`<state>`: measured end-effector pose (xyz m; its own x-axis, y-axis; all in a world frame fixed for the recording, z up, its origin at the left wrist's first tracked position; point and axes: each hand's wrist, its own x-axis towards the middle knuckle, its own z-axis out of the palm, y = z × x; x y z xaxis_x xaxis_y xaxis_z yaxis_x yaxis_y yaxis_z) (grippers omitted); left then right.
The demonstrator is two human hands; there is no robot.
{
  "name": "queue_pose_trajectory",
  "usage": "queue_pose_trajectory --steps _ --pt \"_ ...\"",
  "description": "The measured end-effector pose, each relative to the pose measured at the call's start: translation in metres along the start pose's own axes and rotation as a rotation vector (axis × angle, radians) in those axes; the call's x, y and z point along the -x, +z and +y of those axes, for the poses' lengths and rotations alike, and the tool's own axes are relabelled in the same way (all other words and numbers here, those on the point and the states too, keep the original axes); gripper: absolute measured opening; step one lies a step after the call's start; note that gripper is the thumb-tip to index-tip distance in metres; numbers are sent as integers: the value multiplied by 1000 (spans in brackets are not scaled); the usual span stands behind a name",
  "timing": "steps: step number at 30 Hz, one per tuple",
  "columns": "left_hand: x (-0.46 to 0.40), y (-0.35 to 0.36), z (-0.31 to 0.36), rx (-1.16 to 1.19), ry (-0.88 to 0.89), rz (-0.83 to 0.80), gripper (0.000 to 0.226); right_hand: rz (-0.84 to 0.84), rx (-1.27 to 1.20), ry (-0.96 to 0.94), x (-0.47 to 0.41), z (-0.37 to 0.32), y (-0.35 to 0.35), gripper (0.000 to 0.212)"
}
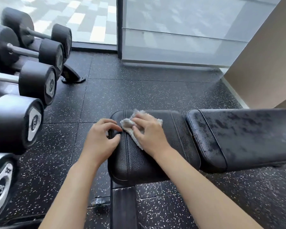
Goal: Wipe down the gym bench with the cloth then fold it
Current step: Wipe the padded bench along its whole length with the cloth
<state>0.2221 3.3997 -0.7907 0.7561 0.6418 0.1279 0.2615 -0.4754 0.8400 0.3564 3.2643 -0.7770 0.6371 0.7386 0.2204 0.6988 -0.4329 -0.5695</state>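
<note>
Single head view, looking forward and steeply down, sitting close over the bench seat (149, 156), dumbbell rack (23, 90) showing at left edge.

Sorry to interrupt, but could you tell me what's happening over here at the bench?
A person is wiping the black padded gym bench. The right hand presses a crumpled pale grey cloth onto the seat pad near its far left corner, while the left hand grips the pad's left edge. The long back pad to the right shows damp streaks. The cloth is not yet folded. Black dumbbells sit on a rack at the left.
</note>
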Motion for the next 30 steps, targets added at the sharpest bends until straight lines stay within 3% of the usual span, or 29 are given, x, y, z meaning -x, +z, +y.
queue_pose_trajectory --steps 3,6,13,16,21,24,30 --pt "0 -3 -1 -12 12 34 22 -62 -63 -172 56 -2 -10 25" --pt "4 8 13 -135 129 56 24 -177 -27 -217 107 28 -42 31" --pt "29 83 66 -159 423 -213 15 -164 56 -114 145 99 -116 32" --pt "32 100 68 -227 414 -226 14 -96 17 -126 133 107 -105 27" --pt "32 107 65 -259 399 -165 13 28 -76 44 30 115 -89 25" --pt "32 108 64 -262 398 -161 12 5 -112 135 -19 118 -86 28" --pt "33 108 62 -245 400 -142 14 9 -104 48 55 112 -94 26"
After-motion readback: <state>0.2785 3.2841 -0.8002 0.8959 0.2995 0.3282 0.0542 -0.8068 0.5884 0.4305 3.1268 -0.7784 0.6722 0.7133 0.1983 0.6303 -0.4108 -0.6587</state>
